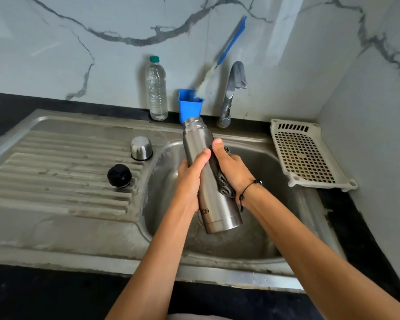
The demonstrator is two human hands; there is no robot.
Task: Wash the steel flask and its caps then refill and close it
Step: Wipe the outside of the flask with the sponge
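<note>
The steel flask [210, 179], uncapped, is tilted over the sink basin [259, 241] with its open mouth pointing away toward the tap. My left hand [191, 181] grips its body from the left. My right hand [231, 168] presses a grey scrubber [225, 184] against the flask's right side, thumb lying up along the steel. On the ribbed drainboard [55, 172] to the left, the steel outer cap [141, 148] stands upside down. The black inner stopper [119, 176] sits in front of it.
A clear plastic water bottle [157, 88] with a green cap stands at the back wall. Beside it is a blue holder [189, 107] with a blue-handled bottle brush [222, 54]. The tap [232, 88] is behind the basin. A white perforated tray [307, 155] lies at right.
</note>
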